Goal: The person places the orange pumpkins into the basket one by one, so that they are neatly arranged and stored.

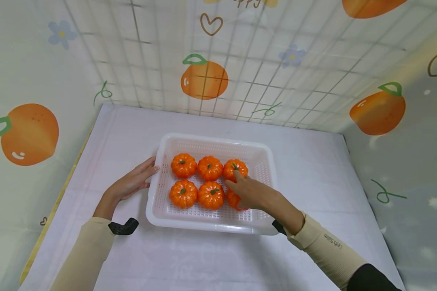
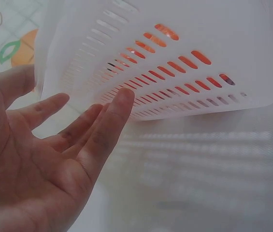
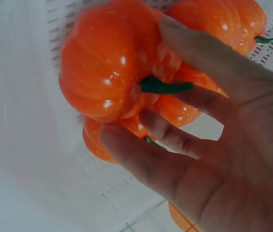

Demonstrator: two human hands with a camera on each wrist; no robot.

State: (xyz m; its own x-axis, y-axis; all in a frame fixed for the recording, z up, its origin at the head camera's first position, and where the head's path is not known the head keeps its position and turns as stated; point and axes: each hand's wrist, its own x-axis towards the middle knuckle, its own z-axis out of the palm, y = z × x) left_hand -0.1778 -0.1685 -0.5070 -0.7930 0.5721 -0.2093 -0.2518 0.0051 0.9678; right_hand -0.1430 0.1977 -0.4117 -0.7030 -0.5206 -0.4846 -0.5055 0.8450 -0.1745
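A white perforated plastic basket (image 1: 211, 227) holds several glossy orange toy pumpkins with green stems, standing in two rows. At its right end, my right hand (image 1: 256, 194) is over the front-row pumpkin (image 1: 234, 199), covering part of it. In the right wrist view, the thumb and fingers of that hand (image 3: 242, 140) lie on opposite sides of a pumpkin (image 3: 107, 63), its stem pointing toward the palm. My left hand (image 1: 132, 182) is at the basket's left side, fingertips by the rim. The left wrist view shows its fingers (image 2: 122, 99) nearly straight against the slotted wall.
The basket stands on a table with a white cloth (image 1: 204, 258). Behind it rises a wire grid (image 1: 247, 85) behind a sheet printed with oranges, hearts and flowers. More printed sheeting hangs at both sides. Inside the basket, bare floor shows right of the pumpkins.
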